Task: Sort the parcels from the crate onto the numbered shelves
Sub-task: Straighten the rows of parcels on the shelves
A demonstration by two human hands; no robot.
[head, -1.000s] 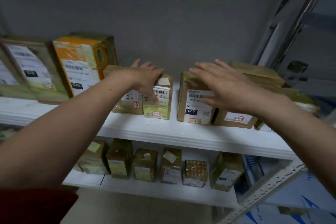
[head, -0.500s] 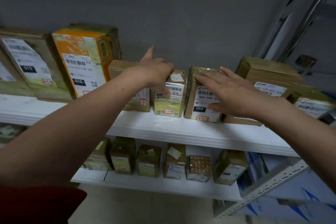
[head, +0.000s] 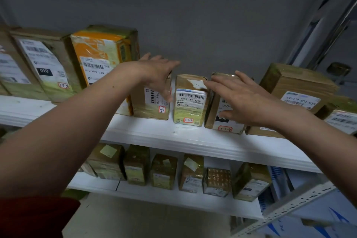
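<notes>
Three small parcels stand upright in a row near the front edge of the upper shelf point(head: 193, 138): a brown parcel point(head: 146, 108), a middle parcel point(head: 190, 102) with a pale label, and a taped parcel point(head: 216, 106) marked 060. The left hand point(head: 154, 71) is spread wide with straight fingers over the top front corner of the brown parcel and grips nothing; it seems to touch the box, though the angle makes that hard to confirm. The right hand point(head: 249, 100) lies flat, fingers straight, against the face of the taped parcel and holds nothing either. These are stiff cardboard boxes wrapped in glossy tape (likely light for their size), so the film may slip under a loose pinch. The surest hold is probably across the two narrow sides, or top and bottom. The right hand covers most of the 060 label, the handwritten red stickers are too blurred to read fully, and the backs of the boxes are hidden. The crate is out of view, and no shelf number shows. More boxes line the lower shelf point(head: 173, 202).
</notes>
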